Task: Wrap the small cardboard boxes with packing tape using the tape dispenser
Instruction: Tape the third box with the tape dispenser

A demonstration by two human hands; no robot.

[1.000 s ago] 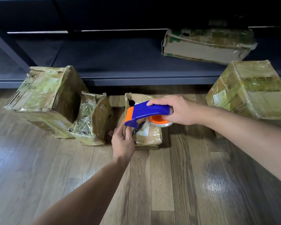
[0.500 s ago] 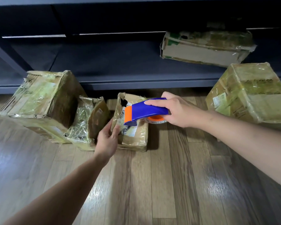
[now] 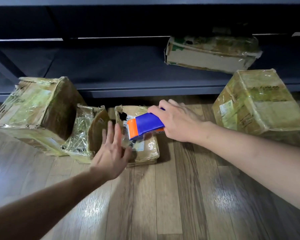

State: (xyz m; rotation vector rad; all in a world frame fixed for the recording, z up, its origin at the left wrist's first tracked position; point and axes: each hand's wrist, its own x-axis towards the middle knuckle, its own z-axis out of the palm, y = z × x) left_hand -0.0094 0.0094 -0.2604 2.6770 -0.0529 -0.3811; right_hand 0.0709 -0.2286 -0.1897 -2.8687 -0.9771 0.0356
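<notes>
- An indoor room with a storage look: a home or a small storeroom, and which of the two cannot be told.
- A low shelf unit [image 3: 128, 71] of dark blue-grey boards spans the back.
- A glossy wood-plank floor [image 3: 163, 201] lies in front of the shelf unit, with glare patches on it.
- A worn, tape-wrapped carton [image 3: 211, 54] lies on the shelf unit's lower board, toward its right end.
- On the floor just before the shelf unit stand a left large box [image 3: 33, 110] and a right large box [image 3: 260, 104], with a crumpled small box [image 3: 83, 135] and a flat small box [image 3: 145, 149] between them.
</notes>
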